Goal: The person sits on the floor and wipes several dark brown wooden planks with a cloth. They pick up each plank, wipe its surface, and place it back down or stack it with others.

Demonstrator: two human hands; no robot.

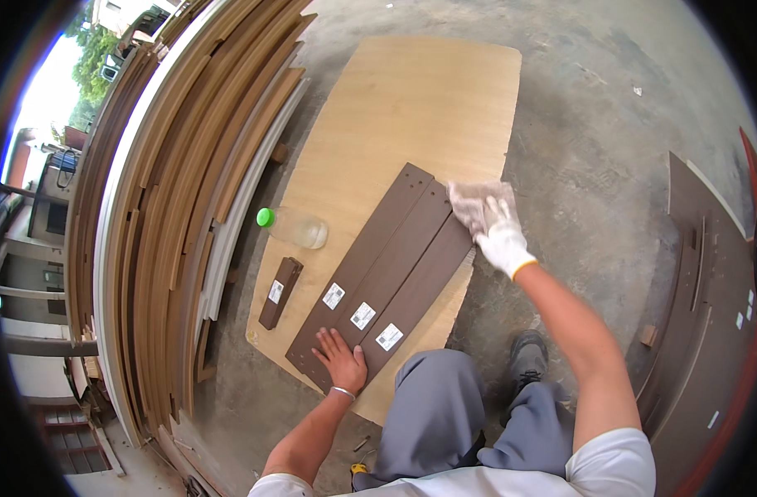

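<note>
Right hand (503,240) clutches the cloth (476,202), left hand (342,363) lies open on boards (397,263): stiff-looking, likely heavy, best held at edges!

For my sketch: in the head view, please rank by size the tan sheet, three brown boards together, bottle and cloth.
1. Tan sheet
2. Three brown boards
3. Bottle and cloth: too alike to rank; the right hand hides some cloth.

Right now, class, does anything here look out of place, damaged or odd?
Yes: the right hand is gloved but the left hand is bare, an odd mismatch. The clear bottle seems to lie on its side on the tan sheet, no spill visible.
</note>
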